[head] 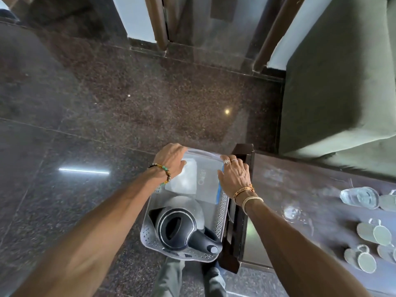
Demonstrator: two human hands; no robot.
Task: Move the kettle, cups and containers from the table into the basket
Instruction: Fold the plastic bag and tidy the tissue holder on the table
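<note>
A grey perforated basket (147, 234) stands on the floor beside the table. A grey and black kettle (182, 226) lies in its near half. Over the far half sits a clear plastic container (203, 179) with a blue-edged lid. My left hand (171, 162) grips its left side and my right hand (234, 176) grips its right side. On the dark table (300, 189) to the right lie a glass tumbler (360, 198), a small clear glass (292, 212) and several pale green cups (372, 232), most on their sides.
A green upholstered seat (342, 82) stands behind the table at the right. The polished dark stone floor (128, 103) spreads left and ahead. A dark wooden post (156, 20) and a glass pane rise at the back. My legs show below the basket.
</note>
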